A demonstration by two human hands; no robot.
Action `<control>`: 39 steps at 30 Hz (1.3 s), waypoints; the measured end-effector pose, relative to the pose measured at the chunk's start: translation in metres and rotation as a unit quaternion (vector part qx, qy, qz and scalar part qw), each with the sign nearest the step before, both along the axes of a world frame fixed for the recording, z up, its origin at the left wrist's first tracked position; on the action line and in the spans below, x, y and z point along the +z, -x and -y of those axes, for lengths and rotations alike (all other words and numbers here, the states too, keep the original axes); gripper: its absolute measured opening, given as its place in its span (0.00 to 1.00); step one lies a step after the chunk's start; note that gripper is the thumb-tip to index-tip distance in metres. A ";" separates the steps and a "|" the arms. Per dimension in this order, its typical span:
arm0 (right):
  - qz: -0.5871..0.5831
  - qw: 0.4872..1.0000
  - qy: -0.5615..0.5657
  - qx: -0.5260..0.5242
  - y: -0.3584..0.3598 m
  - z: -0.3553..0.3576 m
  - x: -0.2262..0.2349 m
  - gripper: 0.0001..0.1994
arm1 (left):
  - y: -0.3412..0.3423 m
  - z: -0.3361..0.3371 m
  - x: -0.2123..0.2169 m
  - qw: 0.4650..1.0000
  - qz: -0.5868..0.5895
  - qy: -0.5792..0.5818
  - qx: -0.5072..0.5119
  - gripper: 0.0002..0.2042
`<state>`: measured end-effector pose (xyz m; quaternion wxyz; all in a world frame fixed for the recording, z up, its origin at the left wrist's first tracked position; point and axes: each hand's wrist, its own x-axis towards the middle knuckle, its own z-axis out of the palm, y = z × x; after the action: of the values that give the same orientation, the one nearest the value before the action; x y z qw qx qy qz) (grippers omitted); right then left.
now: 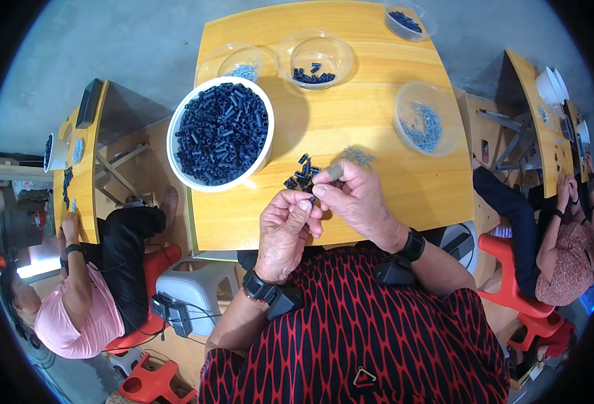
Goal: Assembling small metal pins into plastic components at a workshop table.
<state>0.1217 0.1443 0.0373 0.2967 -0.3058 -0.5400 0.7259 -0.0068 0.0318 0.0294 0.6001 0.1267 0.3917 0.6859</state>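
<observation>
Close to the table's front edge, my left hand pinches a small black plastic tube between thumb and fingers. My right hand meets it there, thumb and forefinger pressed together at the tube's end; whatever lies between them is too small to make out. A brown band wraps the right forefinger. Just beyond my fingers lies a loose pile of black tubes. To its right is a little heap of thin silvery metal pieces, probably screws or pins. Dark bands circle both my wrists.
A white bucket full of black tubes stands at the left. Clear tubs with tubes or metal pieces stand farther back, another tub at the right. People sit at neighbouring tables on both sides; a grey stool is at my left.
</observation>
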 end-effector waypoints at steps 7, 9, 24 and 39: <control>0.003 0.999 -0.027 0.016 0.001 -0.002 -0.002 0.07 | 0.001 0.001 -0.003 1.000 0.009 0.016 0.007 0.07; 0.015 0.999 -0.047 0.012 0.002 -0.003 -0.006 0.07 | 0.001 0.001 0.000 1.000 0.012 0.019 0.007 0.07; 0.018 0.998 -0.052 -0.001 0.005 -0.001 -0.012 0.07 | -0.003 -0.001 0.002 0.999 0.025 0.032 0.030 0.08; 0.049 0.995 -0.085 -0.006 0.006 0.003 -0.001 0.04 | -0.004 0.000 0.001 0.997 0.061 0.020 0.033 0.08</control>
<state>0.1155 0.1409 0.0359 0.2992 -0.3180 -0.6118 0.6596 -0.0028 0.0315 0.0301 0.6023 0.0600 0.3723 0.7036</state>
